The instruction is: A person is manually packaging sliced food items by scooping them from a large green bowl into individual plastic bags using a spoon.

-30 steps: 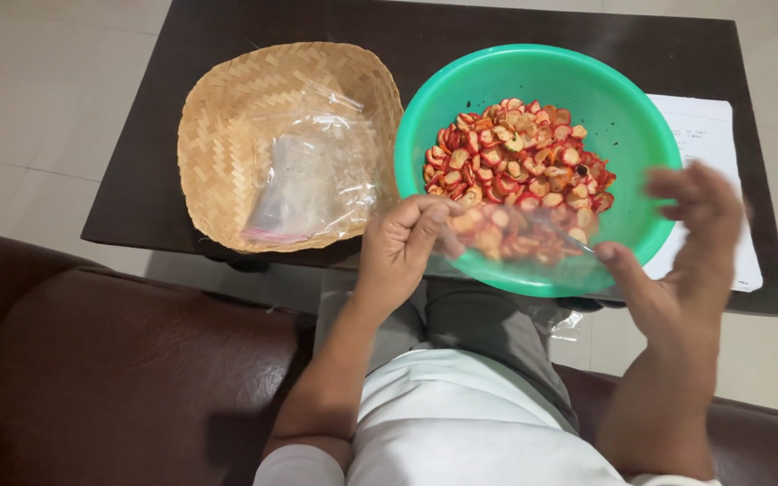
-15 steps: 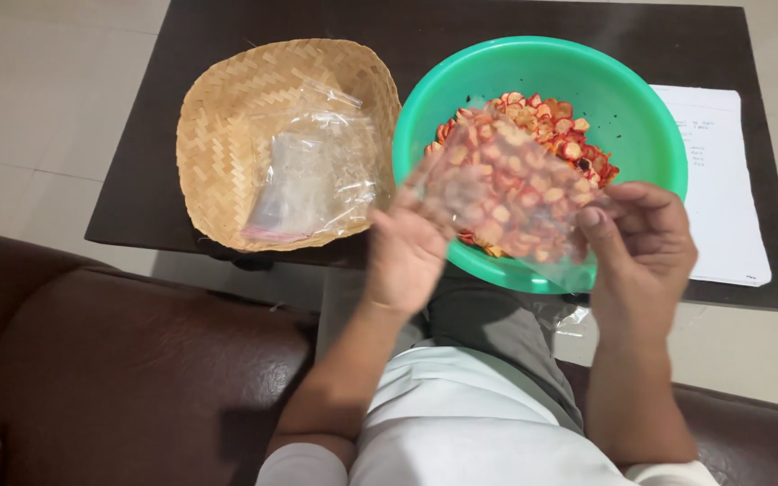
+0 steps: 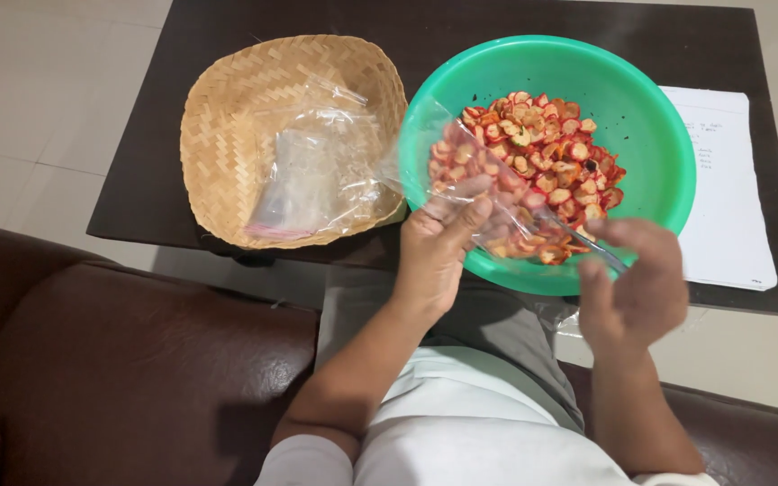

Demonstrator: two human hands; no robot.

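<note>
A green plastic bowl (image 3: 650, 108) on the dark table holds several red and cream sliced pieces (image 3: 542, 153). My left hand (image 3: 438, 247) pinches one edge of a clear plastic bag (image 3: 461, 166) held up over the bowl's near left side. My right hand (image 3: 637, 283) grips the bag's other edge at the bowl's front rim, fingers blurred. The slices show through the bag.
A woven straw basket (image 3: 227, 117) to the left of the bowl holds more clear plastic bags (image 3: 312, 175). A white sheet of paper (image 3: 722, 198) lies to the right of the bowl. A brown leather seat (image 3: 119, 378) surrounds me, and a tiled floor lies beyond the table.
My right hand came in from the right and took hold of the bag. Both hands then pulled the bag apart over the bowl, the right hand dropping toward the front rim.
</note>
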